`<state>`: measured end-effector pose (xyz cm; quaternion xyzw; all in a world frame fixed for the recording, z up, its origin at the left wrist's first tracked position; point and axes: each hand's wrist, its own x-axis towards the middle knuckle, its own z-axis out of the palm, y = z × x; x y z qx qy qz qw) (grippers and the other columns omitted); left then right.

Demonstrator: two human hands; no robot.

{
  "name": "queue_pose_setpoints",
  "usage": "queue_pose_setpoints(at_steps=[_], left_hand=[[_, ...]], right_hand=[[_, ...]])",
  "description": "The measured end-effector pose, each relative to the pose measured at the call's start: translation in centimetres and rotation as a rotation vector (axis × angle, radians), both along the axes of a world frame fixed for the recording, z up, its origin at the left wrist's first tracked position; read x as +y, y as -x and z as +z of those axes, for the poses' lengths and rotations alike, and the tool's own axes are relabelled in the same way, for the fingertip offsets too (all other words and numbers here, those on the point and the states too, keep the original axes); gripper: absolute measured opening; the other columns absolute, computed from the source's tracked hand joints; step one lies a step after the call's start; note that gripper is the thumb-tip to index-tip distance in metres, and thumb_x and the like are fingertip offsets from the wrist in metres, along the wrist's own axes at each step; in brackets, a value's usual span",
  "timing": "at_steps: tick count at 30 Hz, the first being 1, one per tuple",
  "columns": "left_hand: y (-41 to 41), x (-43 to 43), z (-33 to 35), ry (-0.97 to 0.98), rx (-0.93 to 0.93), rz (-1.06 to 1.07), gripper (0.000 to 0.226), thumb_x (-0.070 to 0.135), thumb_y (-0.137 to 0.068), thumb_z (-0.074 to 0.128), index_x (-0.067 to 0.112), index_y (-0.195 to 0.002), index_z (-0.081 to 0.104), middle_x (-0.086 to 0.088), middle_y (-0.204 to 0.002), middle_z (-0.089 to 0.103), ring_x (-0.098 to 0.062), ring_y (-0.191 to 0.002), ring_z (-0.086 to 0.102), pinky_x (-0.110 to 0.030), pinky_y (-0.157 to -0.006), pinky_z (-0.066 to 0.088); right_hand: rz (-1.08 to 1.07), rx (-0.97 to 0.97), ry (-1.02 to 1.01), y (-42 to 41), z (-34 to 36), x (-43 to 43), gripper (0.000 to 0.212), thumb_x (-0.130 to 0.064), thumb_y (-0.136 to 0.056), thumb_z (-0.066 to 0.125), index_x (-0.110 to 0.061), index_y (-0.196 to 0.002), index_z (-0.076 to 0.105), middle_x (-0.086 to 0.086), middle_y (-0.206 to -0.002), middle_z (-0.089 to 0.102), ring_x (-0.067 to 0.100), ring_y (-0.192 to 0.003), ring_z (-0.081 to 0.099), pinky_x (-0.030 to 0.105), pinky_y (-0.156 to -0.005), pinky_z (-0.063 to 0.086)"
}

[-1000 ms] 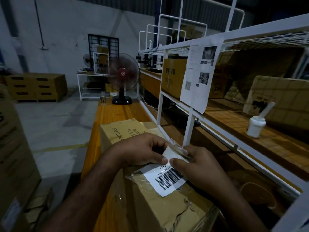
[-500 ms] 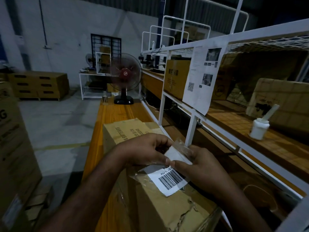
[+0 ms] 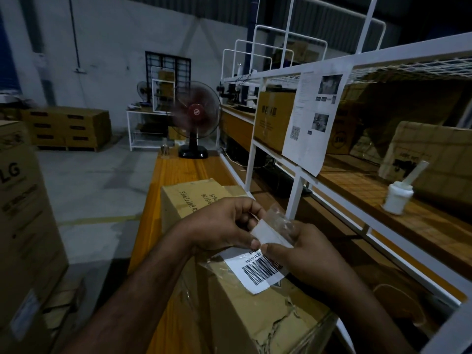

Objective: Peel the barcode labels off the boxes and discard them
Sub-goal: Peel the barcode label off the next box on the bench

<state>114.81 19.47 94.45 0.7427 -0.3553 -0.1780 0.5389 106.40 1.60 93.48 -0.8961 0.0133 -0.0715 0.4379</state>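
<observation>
Dim warehouse bay. A long wooden tabletop (image 3: 178, 172) runs away to a standing fan (image 3: 195, 113) at its far end, with a white rack (image 3: 296, 190) along its right edge. A cardboard box (image 3: 255, 315) sits at the near end of the tabletop, close to the right edge. A second box (image 3: 189, 198), printed BATTERIES, stands just behind it.

Finding: the barcode label (image 3: 260, 270) lies on the top face of the near box. Its far portion is turned up and back, blank underside showing, with crumpled clear film (image 3: 279, 218) clinging to it. The left hand (image 3: 219, 226) and right hand (image 3: 306, 254) both pinch this raised flap between thumb and fingers, thumbs nearly meeting at the fold.

Change noted: against a second ago, the raised flap is slightly larger, so a little more of the far end has come free. The hands have kept the same grip and much the same place. The barcode portion remains stuck flat.

Assessment: the peel is under way and progressing slowly, with the larger part of the label still to lift. The box face beside the label is already torn, so a sharp pull may tear the paper or lift cardboard. A low, steady pull toward the near edge appears called for. No bin or discard spot is visible, and discarding is not yet done.
</observation>
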Motion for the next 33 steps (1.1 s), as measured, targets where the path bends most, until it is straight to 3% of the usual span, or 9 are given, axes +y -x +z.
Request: queue_pose_setpoints(at_steps=[3, 7, 12, 15, 18, 23, 27, 30, 33], left_hand=[[0.3, 0.1, 0.2, -0.001, -0.001, 0.012, 0.044, -0.019, -0.076, 0.07, 0.01, -0.108, 0.061, 0.008, -0.069, 0.068, -0.008, -0.068, 0.068, -0.022, -0.065, 0.055], [0.4, 0.5, 0.4, 0.029, -0.021, 0.055, 0.043, -0.015, -0.075, 0.074, 0.009, -0.109, 0.062, 0.008, -0.078, 0.067, -0.008, -0.075, 0.065, -0.022, -0.068, 0.055], [0.5, 1.0, 1.3, -0.258, -0.159, -0.002, 0.019, 0.011, -0.083, 0.076, 0.01, -0.101, 0.075, 0.003, -0.104, 0.073, -0.014, -0.093, 0.071, -0.029, -0.079, 0.058], [0.5, 1.1, 1.3, -0.253, -0.139, -0.004, 0.006, 0.014, -0.083, 0.076, 0.015, -0.089, 0.078, 0.0, -0.106, 0.072, -0.015, -0.092, 0.07, -0.033, -0.081, 0.056], [0.6, 1.3, 0.9, -0.182, -0.112, -0.013, 0.017, 0.009, -0.084, 0.075, 0.026, -0.08, 0.076, -0.007, -0.094, 0.074, -0.017, -0.085, 0.07, -0.028, -0.075, 0.055], [0.8, 1.3, 0.9, -0.15, -0.087, -0.006, 0.018, 0.005, -0.084, 0.074, 0.023, -0.08, 0.073, -0.002, -0.088, 0.077, -0.015, -0.084, 0.073, -0.021, -0.07, 0.055], [1.0, 1.5, 0.9, -0.128, -0.082, -0.008, 0.019, 0.003, -0.083, 0.074, 0.022, -0.08, 0.074, -0.004, -0.085, 0.075, -0.015, -0.079, 0.071, -0.023, -0.07, 0.055], [1.1, 1.6, 0.9, -0.127, -0.066, 0.012, 0.015, 0.003, -0.082, 0.074, 0.018, -0.082, 0.075, -0.003, -0.082, 0.075, -0.013, -0.076, 0.07, -0.027, -0.069, 0.054], [1.1, 1.9, 1.3, -0.177, -0.06, 0.014, 0.014, 0.009, -0.082, 0.077, 0.009, -0.096, 0.076, -0.01, -0.096, 0.077, -0.02, -0.087, 0.073, -0.038, -0.081, 0.055]], right_hand=[[0.005, -0.019, 0.021, 0.1, 0.0, -0.1, 0.029, -0.031, -0.083, 0.075, -0.015, -0.104, 0.066, 0.005, -0.087, 0.074, 0.013, -0.073, 0.073, 0.044, -0.068, 0.062], [0.002, -0.046, 0.01, 0.3, -0.2, -0.1, 0.025, -0.028, -0.083, 0.075, -0.015, -0.103, 0.067, 0.003, -0.085, 0.074, 0.011, -0.072, 0.073, 0.042, -0.066, 0.062], [0.018, -0.091, -0.016, 0.5, -0.2, 0.2, 0.027, -0.029, -0.082, 0.076, -0.017, -0.105, 0.067, 0.002, -0.088, 0.072, 0.008, -0.073, 0.072, 0.034, -0.062, 0.062], [0.014, -0.139, -0.075, 0.6, -0.1, 0.1, 0.022, -0.024, -0.08, 0.077, -0.015, -0.099, 0.069, 0.006, -0.086, 0.073, 0.015, -0.072, 0.073, 0.047, -0.066, 0.062], [0.039, -0.139, -0.188, 0.7, 0.0, 0.0, 0.013, -0.018, -0.082, 0.075, -0.015, -0.095, 0.072, 0.008, -0.083, 0.074, 0.02, -0.073, 0.074, 0.052, -0.07, 0.061], [0.072, -0.149, -0.335, 1.0, 0.5, -0.2, 0.023, -0.011, -0.085, 0.071, -0.021, -0.105, 0.063, 0.008, -0.095, 0.072, 0.019, -0.08, 0.074, 0.045, -0.071, 0.062], [0.126, -0.135, -0.233, 1.2, 0.2, -0.2, 0.028, -0.014, -0.085, 0.073, -0.024, -0.109, 0.066, 0.004, -0.095, 0.072, 0.013, -0.081, 0.074, 0.037, -0.069, 0.063], [0.162, -0.187, -0.235, 1.4, 0.1, -0.1, 0.024, -0.01, -0.085, 0.073, -0.026, -0.103, 0.069, 0.001, -0.09, 0.074, 0.014, -0.08, 0.074, 0.043, -0.07, 0.062], [0.18, -0.258, -0.22, 1.4, -0.1, -0.1, 0.02, -0.012, -0.084, 0.074, -0.02, -0.102, 0.072, 0.004, -0.092, 0.075, 0.019, -0.082, 0.074, 0.052, -0.071, 0.06]])
